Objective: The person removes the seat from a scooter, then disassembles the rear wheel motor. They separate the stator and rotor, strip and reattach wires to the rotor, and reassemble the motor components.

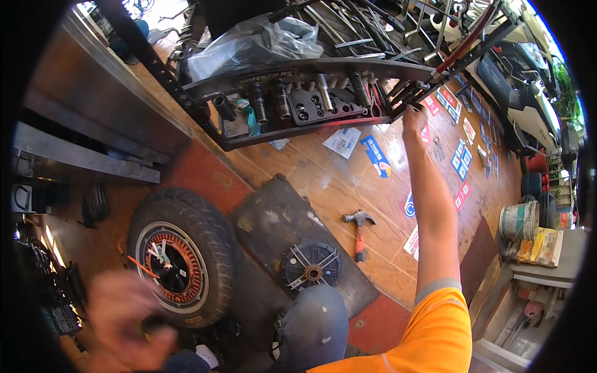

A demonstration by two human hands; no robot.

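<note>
My right arm stretches out to the lower right corner of a dark metal tool rack [298,132]. There my right hand [415,123] has its fingers drawn together against dark rod-like tools [409,93]; what they grip is too small to make out. Low on the left, my left hand [124,320] is smeared by motion beside a wheel [217,267] with a black tyre. Inside the wheel's rim shows a ring of copper motor windings [194,273], with loose wires at its middle. A round, ribbed motor cover [312,264] lies on a dark mat, close to my knee.
A hammer [359,236] with a red-orange handle lies on the tiled floor right of the mat [267,214]. Sockets, wrenches and a plastic bag [258,46] fill the rack. A metal cabinet [93,93] stands left. At right are a bucket [519,219] and parked scooters [516,93].
</note>
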